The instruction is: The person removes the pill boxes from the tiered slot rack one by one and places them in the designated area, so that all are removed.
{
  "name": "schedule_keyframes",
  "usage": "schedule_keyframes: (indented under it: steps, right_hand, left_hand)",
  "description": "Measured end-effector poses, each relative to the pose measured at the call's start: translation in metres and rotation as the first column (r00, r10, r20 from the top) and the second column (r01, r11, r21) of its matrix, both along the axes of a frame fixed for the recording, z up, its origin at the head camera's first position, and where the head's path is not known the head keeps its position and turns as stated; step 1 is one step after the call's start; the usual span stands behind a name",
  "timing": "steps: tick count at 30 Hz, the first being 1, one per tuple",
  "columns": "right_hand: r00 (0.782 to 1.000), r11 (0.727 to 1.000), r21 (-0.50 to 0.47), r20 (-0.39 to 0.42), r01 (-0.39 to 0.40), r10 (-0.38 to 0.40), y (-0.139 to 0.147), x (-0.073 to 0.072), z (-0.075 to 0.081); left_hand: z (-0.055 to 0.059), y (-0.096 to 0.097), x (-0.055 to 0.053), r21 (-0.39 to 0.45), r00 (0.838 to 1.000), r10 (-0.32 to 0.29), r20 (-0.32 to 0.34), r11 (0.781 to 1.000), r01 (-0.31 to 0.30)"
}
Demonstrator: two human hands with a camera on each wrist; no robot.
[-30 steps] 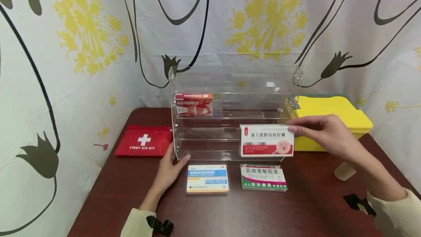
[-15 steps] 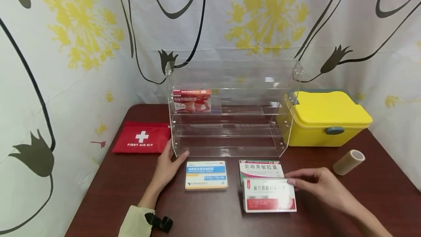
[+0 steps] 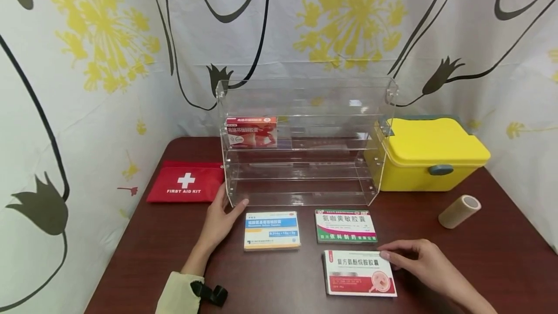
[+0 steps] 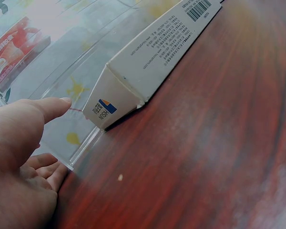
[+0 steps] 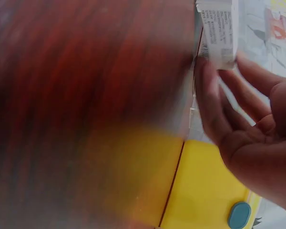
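My right hand (image 3: 429, 263) pinches the upper right corner of a white and red medicine box (image 3: 359, 275), low at the front of the dark wood table. Its printed end shows between thumb and fingers in the right wrist view. At the left, my left hand (image 3: 220, 219) holds the lower front corner of a clear acrylic rack (image 3: 301, 200), thumb in front and fingers along the outer side. Close to that thumb (image 4: 55, 109) lies a blue and white medicine box (image 3: 272, 231). Behind the red and white box lies a green and white one (image 3: 346, 227).
A red ibuprofen-style carton (image 3: 252, 133) stands on an upper left tier of the rack. Left of the rack lies a red first aid pouch (image 3: 187, 183). At its right are a yellow lidded case (image 3: 431, 159) and a beige bandage roll (image 3: 459, 211). Patterned curtain (image 3: 279, 23) hangs behind.
My right hand has brought the white and red box from in front of the rack down toward me, past the green and white box. My left hand has stayed at the rack's corner.
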State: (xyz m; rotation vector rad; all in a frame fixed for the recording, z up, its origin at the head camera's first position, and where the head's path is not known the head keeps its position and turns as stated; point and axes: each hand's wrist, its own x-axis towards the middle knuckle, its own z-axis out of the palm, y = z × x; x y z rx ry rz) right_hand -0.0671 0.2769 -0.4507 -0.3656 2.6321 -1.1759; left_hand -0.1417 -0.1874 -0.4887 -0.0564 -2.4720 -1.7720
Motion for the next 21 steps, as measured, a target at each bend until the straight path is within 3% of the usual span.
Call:
schedule_keyframes:
  steps: [5, 9, 12, 18, 21]
  right_hand:
    - [0.995, 0.996, 0.086, -0.103, 0.008, 0.001, -0.002, 0.0, 0.0]
    - [0.984, 0.997, 0.083, -0.176, -0.01, 0.025, -0.003, -0.002, -0.002]
    - [0.984, 0.996, 0.091, -0.176, -0.008, 0.024, -0.004, -0.003, -0.003]
    - [0.991, 0.993, 0.116, -0.131, 0.017, -0.002, -0.006, -0.006, -0.004]
    - [0.994, 0.991, 0.131, -0.113, 0.026, -0.012, -0.006, -0.006, -0.003]
  left_hand:
    - [0.025, 0.005, 0.01, -0.003, 1.0, -0.011, 0.008, 1.0, 0.011]
    - [0.029, 0.006, 0.011, -0.011, 1.0, -0.011, 0.005, 1.0, 0.011]
    - [0.022, 0.005, 0.008, -0.004, 1.0, -0.009, -0.009, 1.0, 0.009]
    - [-0.009, -0.003, -0.004, 0.002, 1.0, 0.001, -0.015, 1.0, -0.001]
    - [-0.014, -0.004, -0.006, 0.001, 1.0, 0.003, -0.026, 1.0, -0.003]
